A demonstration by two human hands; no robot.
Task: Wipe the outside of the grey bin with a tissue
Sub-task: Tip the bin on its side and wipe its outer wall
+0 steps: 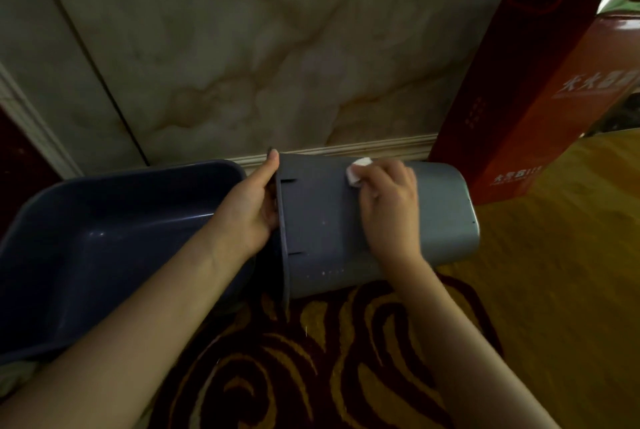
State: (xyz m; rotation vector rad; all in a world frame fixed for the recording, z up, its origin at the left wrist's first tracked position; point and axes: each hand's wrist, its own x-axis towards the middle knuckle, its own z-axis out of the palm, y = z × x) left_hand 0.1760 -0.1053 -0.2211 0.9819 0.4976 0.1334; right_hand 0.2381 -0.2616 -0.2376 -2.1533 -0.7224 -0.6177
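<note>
The grey bin [322, 220] lies on its side above the carpet, its open mouth facing left and its closed bottom to the right. My left hand [249, 207] grips the rim at the mouth, thumb along the upper edge. My right hand [388, 210] presses a small folded white tissue [356, 172] against the bin's upper side wall, near the far edge. Most of the tissue is hidden under my fingers.
A dark blue plastic tub [104, 238] sits on the floor to the left, touching the bin's mouth. A tall red carton [540, 82] stands at the right against the marble wall [259, 47]. Patterned red and gold carpet [311, 359] covers the floor.
</note>
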